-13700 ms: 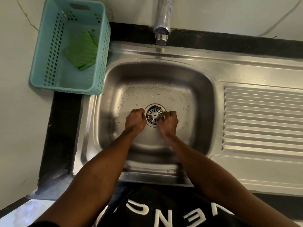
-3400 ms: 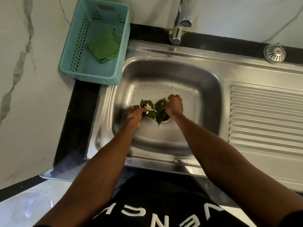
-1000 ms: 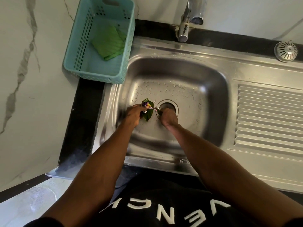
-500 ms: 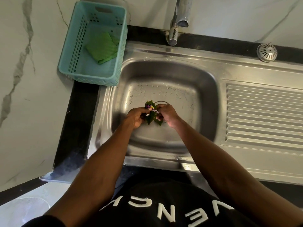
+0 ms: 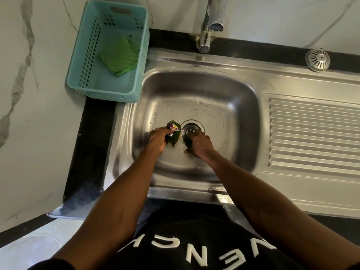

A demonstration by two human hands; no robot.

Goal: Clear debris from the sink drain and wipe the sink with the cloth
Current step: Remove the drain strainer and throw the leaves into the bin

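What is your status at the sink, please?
Left hand holds leaves. Right hand at open drain, grip unclear. Strainer off, cloth in basket.

We note a black shirt (image 5: 194, 240) with white block lettering across the chest, seen upside down from the head camera. Both forearms are bare; dark short sleeve edges show at the frame's lower corners.
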